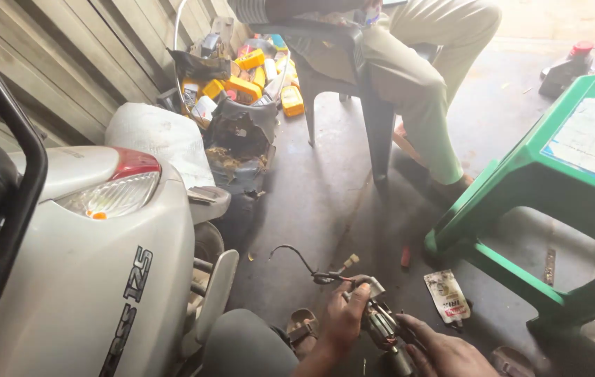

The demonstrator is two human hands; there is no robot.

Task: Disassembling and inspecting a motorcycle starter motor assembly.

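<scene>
Hands gripping a small metal motor part beside a scooter

Head view: low in the middle, the left hand (343,322) wraps its fingers around the upper end of a small metal motor part (381,324), thumb pressed near its top. The right hand (444,352) cups the lower end from beneath, fingers curled against it. Thin wires (311,269) with a connector trail up from the part, above the grimy concrete floor (325,188). To the left stands the rear of a white scooter (95,258). To the right is a green plastic stool (521,209). A flat sachet (447,297) lies on the floor, just beside the hands. Farther back, another person's leg (426,91) rests by a grey plastic chair (353,77).
</scene>
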